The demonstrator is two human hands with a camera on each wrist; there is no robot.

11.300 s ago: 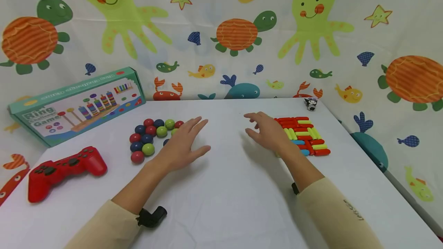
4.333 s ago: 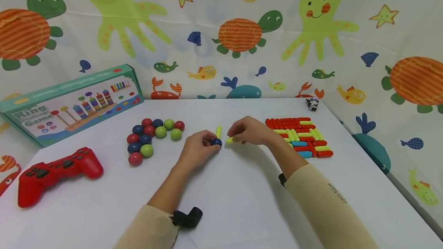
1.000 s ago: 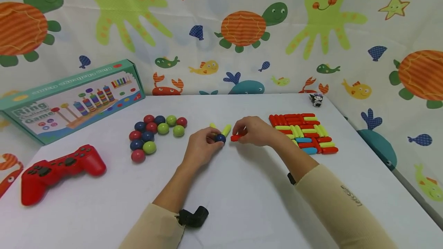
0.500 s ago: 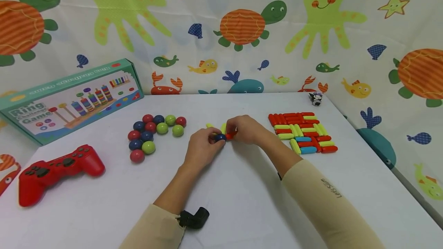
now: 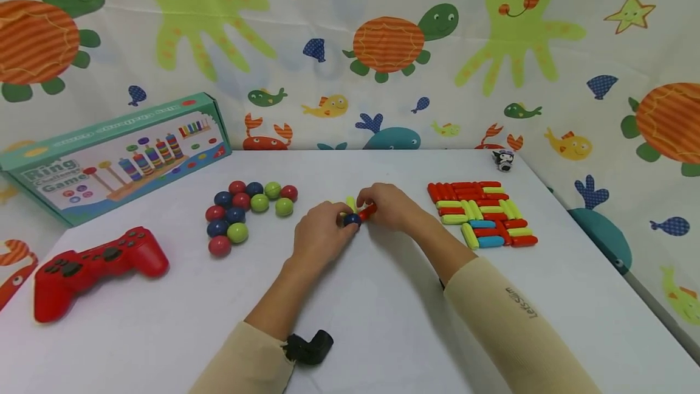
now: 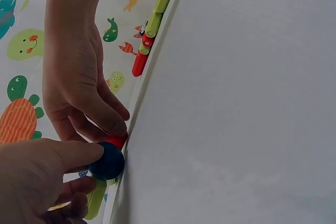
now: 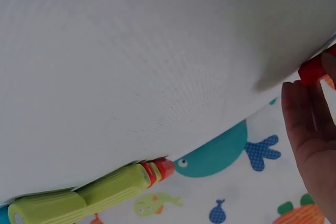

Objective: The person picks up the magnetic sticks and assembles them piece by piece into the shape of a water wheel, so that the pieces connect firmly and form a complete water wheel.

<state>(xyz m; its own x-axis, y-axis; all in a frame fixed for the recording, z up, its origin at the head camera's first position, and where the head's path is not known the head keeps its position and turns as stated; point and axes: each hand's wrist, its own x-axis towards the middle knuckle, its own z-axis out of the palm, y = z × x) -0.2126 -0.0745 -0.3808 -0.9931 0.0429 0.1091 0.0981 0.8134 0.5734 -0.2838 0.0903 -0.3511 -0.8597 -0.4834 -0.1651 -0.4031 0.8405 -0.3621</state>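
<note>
In the head view, my left hand (image 5: 319, 233) pinches a dark blue ball (image 5: 352, 219) between thumb and fingers at the middle of the table. My right hand (image 5: 389, 207) holds a short red rod (image 5: 367, 211) whose end meets the ball's right side. A lime rod (image 5: 351, 202) sticks out behind the ball, and another is mostly hidden by my left fingers. The left wrist view shows the blue ball (image 6: 107, 162) under my thumb, the red rod (image 6: 118, 141) against it and a lime rod (image 6: 95, 202) below. The right wrist view catches the red rod's end (image 7: 313, 72).
Left of my hands lies a cluster of red, blue and green balls (image 5: 235, 215). A block of red, lime and blue rods (image 5: 481, 214) lies to the right. A red game controller (image 5: 101, 269), a Ring Game box (image 5: 120, 157) and a small figurine (image 5: 504, 160) stand around the table (image 5: 350, 321).
Earlier both hands were empty; then the left took a blue ball and lime rods were placed at it. Over the last second the right hand brought the red rod left, against the ball.
</note>
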